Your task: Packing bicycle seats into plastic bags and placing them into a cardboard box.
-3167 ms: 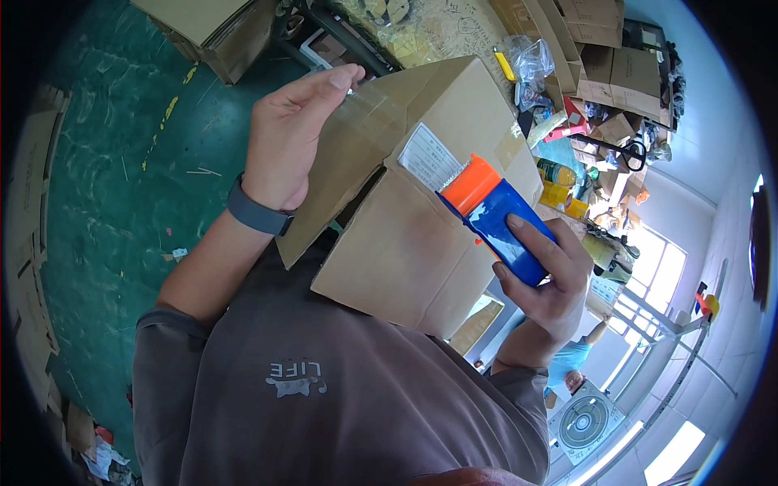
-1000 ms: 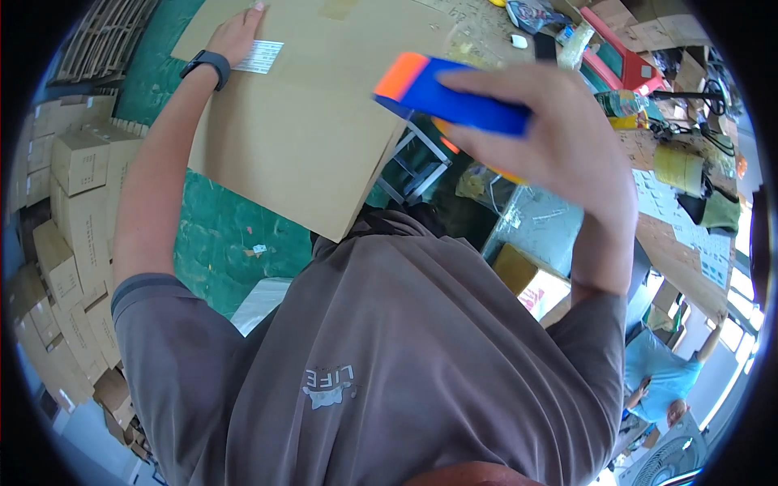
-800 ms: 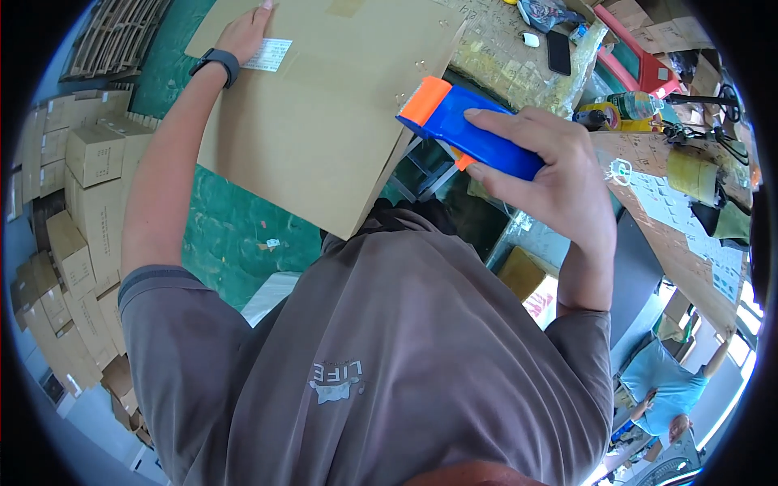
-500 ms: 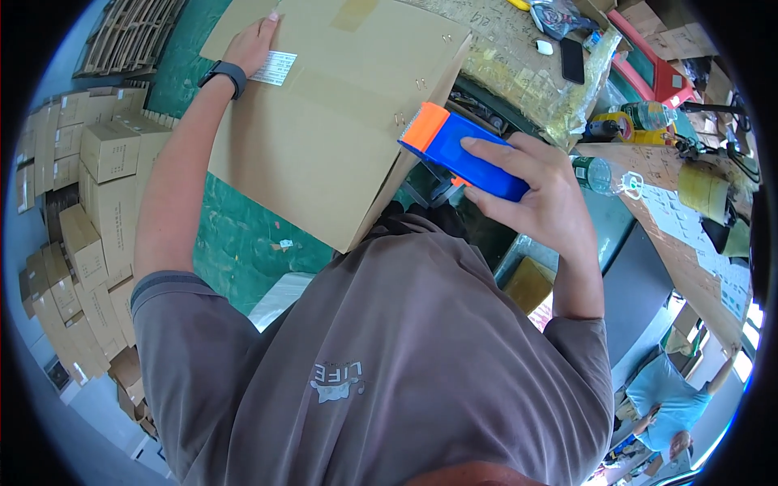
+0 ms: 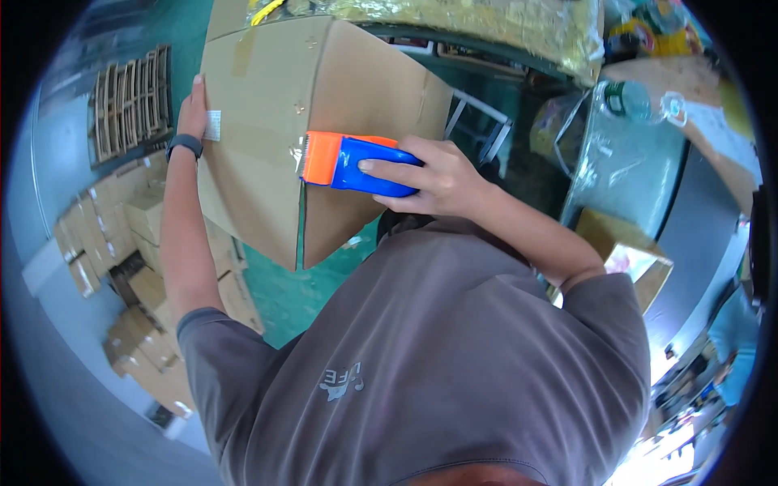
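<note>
The right hand (image 5: 442, 174), clamped on the blue tape dispenser (image 5: 356, 162), is taping the cardboard box (image 5: 324, 89) seam, needing a steady pull along it while the left hand (image 5: 193, 113) is lying flat, bracing the box.

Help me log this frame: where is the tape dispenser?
In the head view, the blue-and-orange tape dispenser sits just left of centre in the right hand, its orange end pressed on the cardboard box seam.
</note>
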Action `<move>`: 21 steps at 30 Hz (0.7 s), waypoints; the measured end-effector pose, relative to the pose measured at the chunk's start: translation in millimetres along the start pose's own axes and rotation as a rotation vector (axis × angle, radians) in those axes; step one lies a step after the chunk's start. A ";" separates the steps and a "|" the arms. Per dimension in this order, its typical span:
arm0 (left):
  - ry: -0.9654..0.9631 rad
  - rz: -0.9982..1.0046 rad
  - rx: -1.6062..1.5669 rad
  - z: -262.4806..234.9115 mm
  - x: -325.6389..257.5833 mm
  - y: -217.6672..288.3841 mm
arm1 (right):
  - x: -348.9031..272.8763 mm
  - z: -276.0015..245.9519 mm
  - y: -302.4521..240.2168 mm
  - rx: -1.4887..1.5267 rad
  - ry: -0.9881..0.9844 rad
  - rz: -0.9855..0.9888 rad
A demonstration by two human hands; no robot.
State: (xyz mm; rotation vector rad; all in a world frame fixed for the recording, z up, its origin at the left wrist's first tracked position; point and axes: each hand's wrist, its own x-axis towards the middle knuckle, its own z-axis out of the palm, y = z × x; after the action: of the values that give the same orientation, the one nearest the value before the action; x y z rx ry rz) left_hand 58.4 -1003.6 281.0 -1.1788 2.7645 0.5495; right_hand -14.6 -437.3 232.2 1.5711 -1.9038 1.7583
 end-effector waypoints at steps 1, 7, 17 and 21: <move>-0.021 -0.003 -0.019 4.7 1.9 8.8 | -3.5 4.3 3.4 -0.006 0.024 0.004; -0.018 -0.062 -0.106 -0.5 1.9 28.2 | -10.3 13.1 23.8 0.053 0.071 0.002; 0.007 -0.027 -0.089 -5.5 2.6 22.9 | -17.4 10.1 39.3 0.020 -0.008 -0.025; 0.035 -0.025 -0.047 -0.2 -1.5 27.8 | -39.1 -1.1 48.4 -0.089 -0.066 0.025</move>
State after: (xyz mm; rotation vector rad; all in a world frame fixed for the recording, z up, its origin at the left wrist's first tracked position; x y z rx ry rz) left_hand 39.6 -984.9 289.6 -1.2435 2.7762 0.5997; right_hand -31.9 -423.6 174.0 1.6005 -2.0101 1.6265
